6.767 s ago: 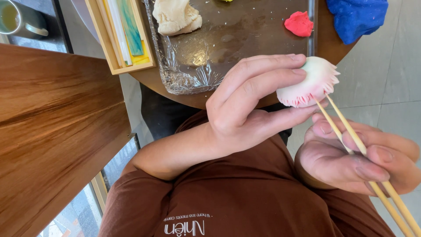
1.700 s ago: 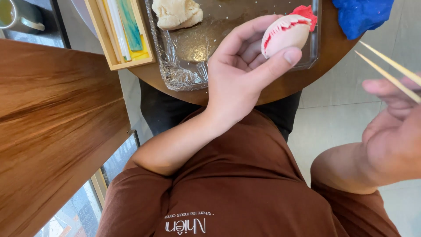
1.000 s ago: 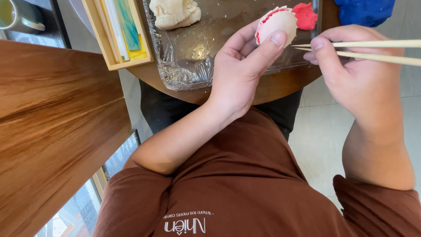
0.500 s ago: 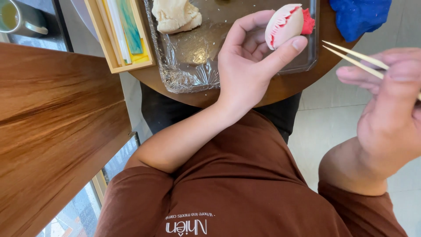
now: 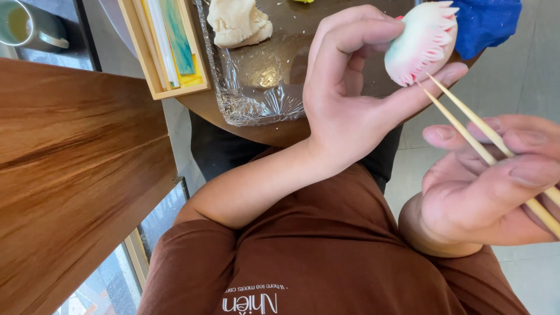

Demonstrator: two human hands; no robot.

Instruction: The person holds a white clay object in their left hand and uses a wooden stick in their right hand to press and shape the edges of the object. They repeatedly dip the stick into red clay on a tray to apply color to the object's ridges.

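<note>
My left hand (image 5: 350, 99) holds up a rounded white dough ball (image 5: 421, 41) with a pink tint and rows of small pinched red-tipped ridges, gripped between thumb and fingers. My right hand (image 5: 496, 186) grips a pair of thin wooden chopsticks (image 5: 466, 125). Their tips touch the lower edge of the dough ball, just above my left thumb. Both hands hover over my lap, in front of the round brown table (image 5: 256, 125).
A tray lined with plastic wrap (image 5: 256, 87) holds a lump of pale dough (image 5: 236, 23). Blue dough (image 5: 487, 23) lies at the table's right. A wooden box (image 5: 160, 55) holds flat tools. A cup (image 5: 26, 26) stands far left, by a wooden surface (image 5: 70, 186).
My left hand has brought the dough ball back from over the tray toward me. My right hand has swung the chopsticks in, so that their tips now meet the ball's lower edge.
</note>
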